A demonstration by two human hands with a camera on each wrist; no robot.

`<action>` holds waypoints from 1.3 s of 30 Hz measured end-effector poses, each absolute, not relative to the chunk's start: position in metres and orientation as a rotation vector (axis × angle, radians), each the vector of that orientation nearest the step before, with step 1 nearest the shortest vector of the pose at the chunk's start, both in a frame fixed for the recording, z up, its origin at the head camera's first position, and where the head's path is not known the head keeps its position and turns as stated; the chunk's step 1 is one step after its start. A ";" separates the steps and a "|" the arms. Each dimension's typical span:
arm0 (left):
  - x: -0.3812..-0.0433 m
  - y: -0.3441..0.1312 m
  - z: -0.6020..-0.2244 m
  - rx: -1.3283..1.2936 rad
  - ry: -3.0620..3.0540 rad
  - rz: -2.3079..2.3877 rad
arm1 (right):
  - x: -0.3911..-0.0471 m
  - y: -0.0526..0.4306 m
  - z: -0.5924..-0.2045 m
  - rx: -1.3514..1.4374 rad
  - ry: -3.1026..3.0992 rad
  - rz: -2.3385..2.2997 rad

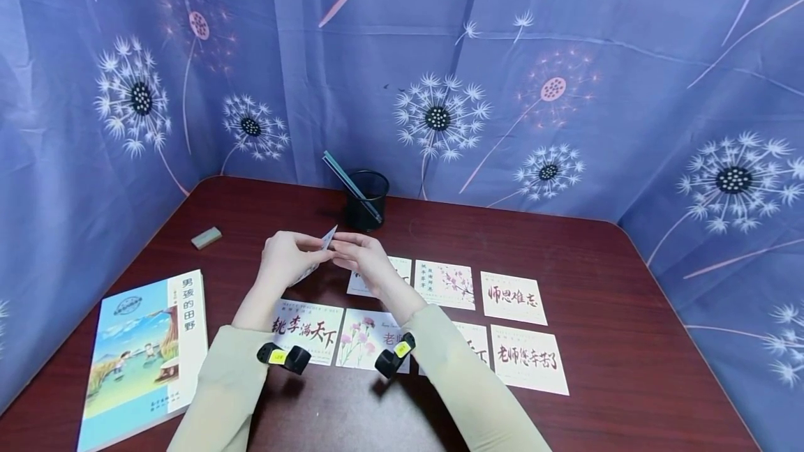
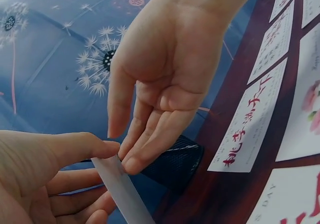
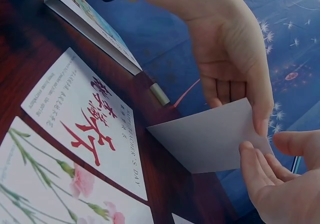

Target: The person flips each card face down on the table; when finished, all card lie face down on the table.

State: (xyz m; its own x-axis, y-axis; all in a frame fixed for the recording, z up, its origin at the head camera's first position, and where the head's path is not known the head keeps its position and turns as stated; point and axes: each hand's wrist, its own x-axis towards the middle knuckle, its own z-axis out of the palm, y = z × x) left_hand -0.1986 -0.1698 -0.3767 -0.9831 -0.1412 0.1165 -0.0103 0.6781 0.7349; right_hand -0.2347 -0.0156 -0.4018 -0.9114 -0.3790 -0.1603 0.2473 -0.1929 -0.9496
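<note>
My left hand (image 1: 285, 257) pinches a card (image 3: 205, 136) between thumb and fingers, above the table's middle-left. The card is tilted, its plain pale side showing in the right wrist view. My right hand (image 1: 364, 257) has its fingertips against the card's edge, while its thumb (image 3: 290, 143) stands apart from it. Beneath lie printed greeting cards in two rows: a red-lettered card (image 1: 306, 332) and a carnation card (image 1: 364, 344) in front, a blossom card (image 1: 444, 284) behind. My right arm partly covers some of them.
At the table's back a black mesh pen cup (image 1: 366, 201) holds pencils. An eraser (image 1: 206, 238) lies at the left, with a book (image 1: 144, 361) nearer the front. More lettered cards (image 1: 514, 298) lie to the right. A blue dandelion-print curtain (image 1: 377, 89) surrounds the table.
</note>
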 end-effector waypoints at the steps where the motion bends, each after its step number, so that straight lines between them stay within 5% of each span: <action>1: -0.198 -0.171 -0.376 0.129 -2.718 -1.188 | -0.235 -0.016 -0.402 -0.159 1.680 -2.146; 21: -0.196 -0.207 -0.371 0.399 -2.487 -1.212 | -0.241 0.006 -0.415 -0.134 1.739 -2.079; 39: -0.206 -0.226 -0.405 0.563 -2.601 -1.499 | -0.238 0.068 -0.424 -0.045 1.835 -2.085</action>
